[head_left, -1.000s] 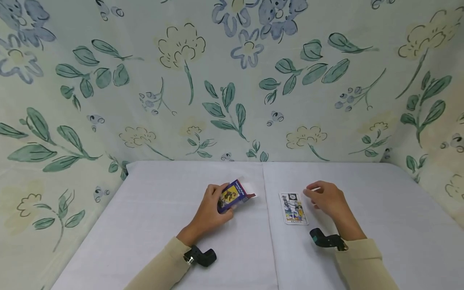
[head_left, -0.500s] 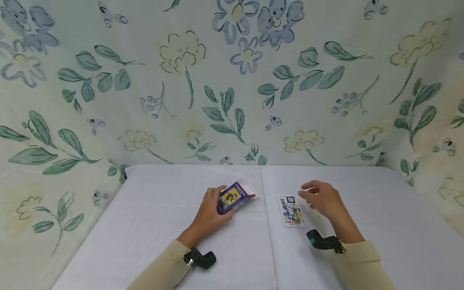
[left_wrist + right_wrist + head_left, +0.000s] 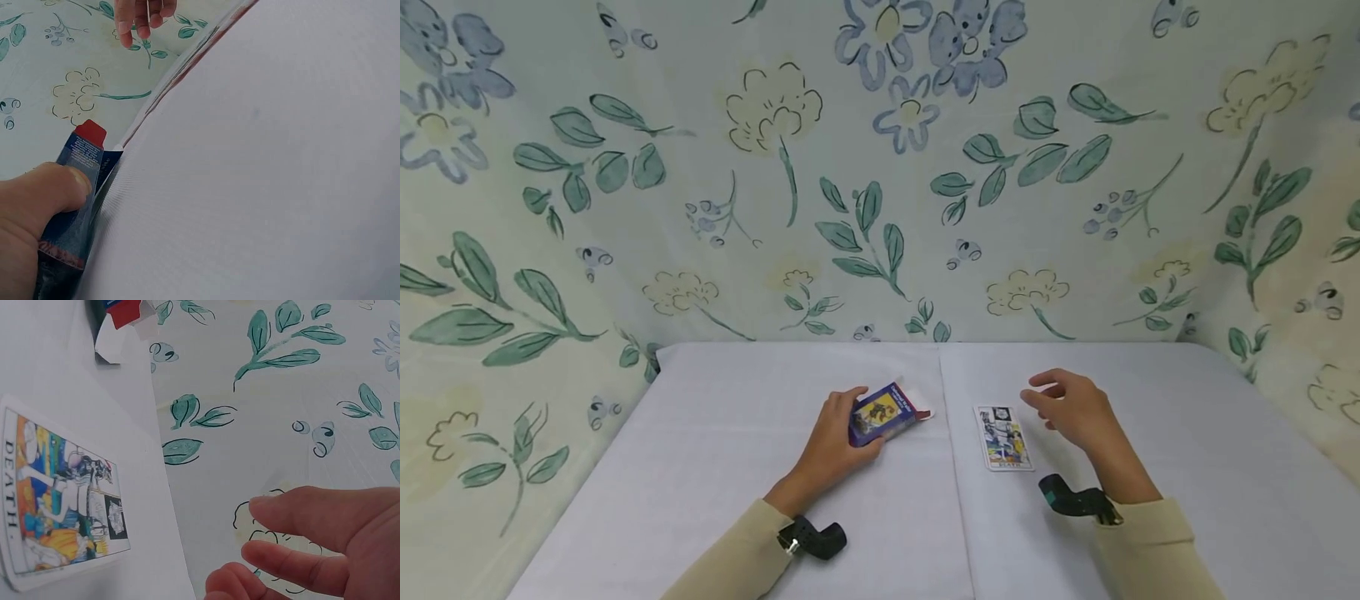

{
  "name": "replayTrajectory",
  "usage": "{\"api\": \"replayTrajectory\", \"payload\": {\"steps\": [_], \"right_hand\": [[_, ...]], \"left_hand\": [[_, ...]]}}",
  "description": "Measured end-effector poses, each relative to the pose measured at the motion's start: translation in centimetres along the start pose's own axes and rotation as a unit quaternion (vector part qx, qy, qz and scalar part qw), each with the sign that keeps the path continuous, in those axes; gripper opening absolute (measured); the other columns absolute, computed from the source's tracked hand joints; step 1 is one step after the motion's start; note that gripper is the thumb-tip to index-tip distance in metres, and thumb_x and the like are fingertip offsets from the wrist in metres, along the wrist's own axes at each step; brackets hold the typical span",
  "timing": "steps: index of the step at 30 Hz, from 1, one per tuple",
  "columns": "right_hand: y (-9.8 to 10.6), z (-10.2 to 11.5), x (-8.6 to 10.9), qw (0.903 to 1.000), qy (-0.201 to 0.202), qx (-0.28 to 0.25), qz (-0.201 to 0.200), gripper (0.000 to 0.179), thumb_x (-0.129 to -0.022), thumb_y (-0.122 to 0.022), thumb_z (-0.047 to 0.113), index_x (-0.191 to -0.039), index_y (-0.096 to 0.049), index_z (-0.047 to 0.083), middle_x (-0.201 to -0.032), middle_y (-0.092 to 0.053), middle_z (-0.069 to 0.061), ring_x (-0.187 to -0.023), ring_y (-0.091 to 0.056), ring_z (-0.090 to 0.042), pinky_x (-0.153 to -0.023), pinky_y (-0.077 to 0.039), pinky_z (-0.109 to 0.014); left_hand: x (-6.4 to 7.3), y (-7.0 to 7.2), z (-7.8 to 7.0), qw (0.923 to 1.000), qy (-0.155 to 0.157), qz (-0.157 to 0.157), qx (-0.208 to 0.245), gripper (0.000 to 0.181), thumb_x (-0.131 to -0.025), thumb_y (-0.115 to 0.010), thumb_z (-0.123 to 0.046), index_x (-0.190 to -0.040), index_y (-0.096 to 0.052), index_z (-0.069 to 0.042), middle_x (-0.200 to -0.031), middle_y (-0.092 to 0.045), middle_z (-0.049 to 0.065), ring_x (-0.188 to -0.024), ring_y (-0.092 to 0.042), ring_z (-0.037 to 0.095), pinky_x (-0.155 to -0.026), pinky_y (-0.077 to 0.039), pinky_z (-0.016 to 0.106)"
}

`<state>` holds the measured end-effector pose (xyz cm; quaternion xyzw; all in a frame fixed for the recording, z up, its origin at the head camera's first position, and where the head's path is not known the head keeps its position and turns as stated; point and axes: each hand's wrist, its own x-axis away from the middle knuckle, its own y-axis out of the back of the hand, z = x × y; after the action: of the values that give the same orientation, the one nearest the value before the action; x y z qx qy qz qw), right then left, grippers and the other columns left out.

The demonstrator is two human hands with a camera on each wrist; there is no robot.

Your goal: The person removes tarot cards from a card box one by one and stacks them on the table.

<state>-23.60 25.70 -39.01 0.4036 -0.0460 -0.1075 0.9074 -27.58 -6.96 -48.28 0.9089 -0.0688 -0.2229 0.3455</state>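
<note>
My left hand (image 3: 833, 446) grips a blue card box (image 3: 880, 412) with a yellow picture on its front, thumb along one edge and fingers at the other. The box's end flap is open toward the right, and in the left wrist view its red tab (image 3: 91, 132) sticks out past my thumb. Face up on the table to the right lies a tarot card (image 3: 1003, 438), its printed word "DEATH" readable in the right wrist view. Just right of the card, my right hand (image 3: 1071, 407) hovers with loosely bent fingers and nothing between them.
A white cloth (image 3: 715, 467) with a crease down its middle covers the table. Behind it hangs a floral fabric backdrop (image 3: 880, 167), which also runs along both sides. A black camera (image 3: 816, 537) is strapped to each wrist.
My right hand has shifted slightly away from the card after a small move toward it. The box in my left hand has tipped a little lower. The card lies where it was.
</note>
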Motion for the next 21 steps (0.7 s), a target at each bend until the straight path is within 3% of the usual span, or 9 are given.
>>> {"api": "replayTrajectory", "payload": {"steps": [11, 21], "right_hand": [[0.39, 0.05, 0.01, 0.9999, 0.001, -0.009, -0.011, 0.047, -0.092, -0.064, 0.030, -0.128, -0.052, 0.002, -0.108, -0.059, -0.024, -0.078, -0.064, -0.025, -0.072, -0.056, -0.037], [0.05, 0.25, 0.22, 0.9999, 0.004, -0.009, -0.008, 0.047, -0.092, -0.064, 0.031, -0.127, -0.052, 0.002, -0.107, -0.060, -0.022, -0.076, -0.062, -0.024, -0.070, -0.055, -0.037]], "left_hand": [[-0.16, 0.30, -0.47, 0.9997, 0.009, 0.013, -0.021, 0.078, -0.078, -0.079, -0.032, -0.142, -0.040, -0.012, -0.120, -0.048, 0.008, -0.106, -0.046, 0.019, -0.092, -0.044, 0.041], [0.25, 0.22, 0.09, 0.9996, 0.010, 0.018, -0.016, 0.077, -0.079, -0.078, -0.033, -0.142, -0.039, -0.012, -0.122, -0.048, 0.008, -0.108, -0.045, 0.019, -0.093, -0.043, 0.041]]}}
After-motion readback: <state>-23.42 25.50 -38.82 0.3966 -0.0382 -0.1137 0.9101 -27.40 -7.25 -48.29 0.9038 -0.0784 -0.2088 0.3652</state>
